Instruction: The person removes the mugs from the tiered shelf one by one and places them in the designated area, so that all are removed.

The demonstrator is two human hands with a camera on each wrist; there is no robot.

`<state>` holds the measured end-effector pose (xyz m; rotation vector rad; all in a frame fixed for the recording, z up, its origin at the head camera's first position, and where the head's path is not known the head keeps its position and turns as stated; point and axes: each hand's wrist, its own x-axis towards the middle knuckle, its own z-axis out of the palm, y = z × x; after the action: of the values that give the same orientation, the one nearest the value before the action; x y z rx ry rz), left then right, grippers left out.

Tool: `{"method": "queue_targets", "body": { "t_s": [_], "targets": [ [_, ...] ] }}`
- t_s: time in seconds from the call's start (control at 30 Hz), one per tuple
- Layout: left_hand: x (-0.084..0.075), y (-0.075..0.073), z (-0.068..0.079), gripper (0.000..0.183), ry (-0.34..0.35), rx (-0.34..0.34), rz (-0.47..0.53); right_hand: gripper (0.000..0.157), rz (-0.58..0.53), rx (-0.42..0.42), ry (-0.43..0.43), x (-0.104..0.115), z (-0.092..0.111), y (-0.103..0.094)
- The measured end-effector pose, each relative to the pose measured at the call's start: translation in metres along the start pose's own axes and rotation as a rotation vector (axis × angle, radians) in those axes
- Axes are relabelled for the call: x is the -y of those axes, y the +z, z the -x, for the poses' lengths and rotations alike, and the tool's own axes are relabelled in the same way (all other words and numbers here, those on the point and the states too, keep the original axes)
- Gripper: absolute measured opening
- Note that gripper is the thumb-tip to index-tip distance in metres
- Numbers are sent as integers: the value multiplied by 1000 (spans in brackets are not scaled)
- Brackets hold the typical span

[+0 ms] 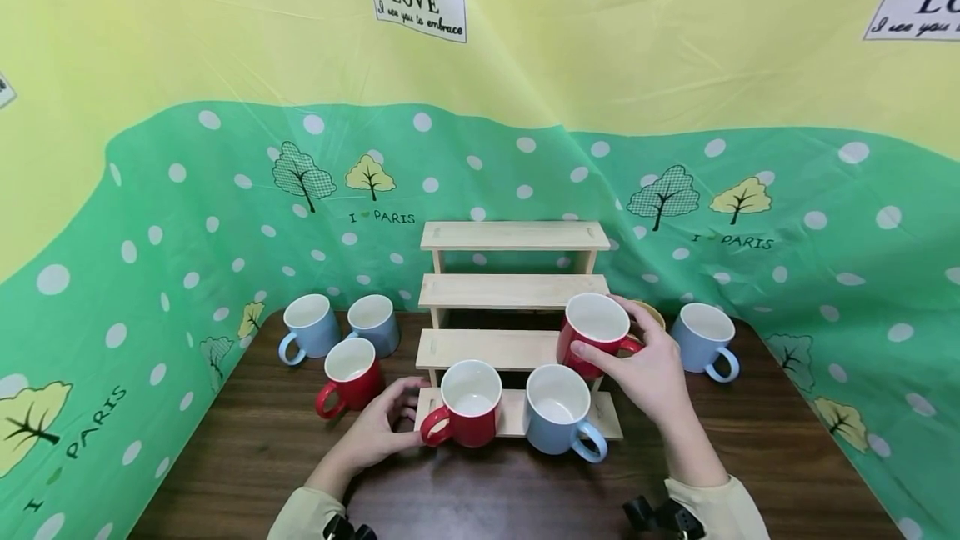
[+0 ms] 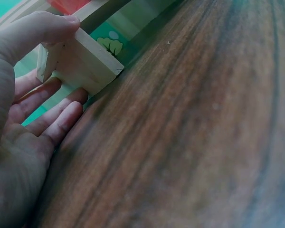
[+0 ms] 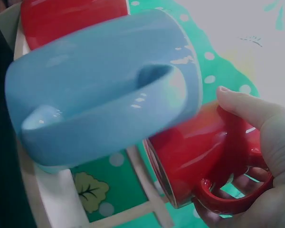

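My right hand [image 1: 647,365] grips a red mug [image 3: 194,152] with a white inside, tilted slightly, at the right end of the second step. The thumb lies on its near side; the handle shows below the palm in the right wrist view. At the bottom step's left end, my left hand [image 1: 384,422] holds the board of the wooden stepped stand [image 1: 513,292], thumb on top and fingers beside the end panel [image 2: 88,61]. On that bottom step stand another red mug [image 1: 471,407], handle to the left, and a light blue mug [image 1: 555,411], handle to the right.
Left of the stand, two blue mugs [image 1: 311,327] and a red mug [image 1: 352,375] stand on the dark wooden table [image 1: 225,457]. To its right are a blue mug [image 1: 701,336] and a yellowish rim [image 1: 651,312] partly behind my right hand. A printed cloth [image 1: 510,165] hangs behind.
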<state>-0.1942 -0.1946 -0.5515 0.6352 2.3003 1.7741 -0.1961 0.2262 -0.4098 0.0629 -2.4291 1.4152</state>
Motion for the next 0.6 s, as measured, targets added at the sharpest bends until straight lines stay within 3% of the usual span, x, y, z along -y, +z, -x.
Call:
{"method": "queue_targets", "body": {
  "t_s": [0.3,0.6],
  "targets": [
    [0,0,0,71,4,0,0,87,-68,-23,69,11,7,-18],
    [1,1,0,71,11,1,5,90,40,-73,11,6,3,-36]
  ]
}}
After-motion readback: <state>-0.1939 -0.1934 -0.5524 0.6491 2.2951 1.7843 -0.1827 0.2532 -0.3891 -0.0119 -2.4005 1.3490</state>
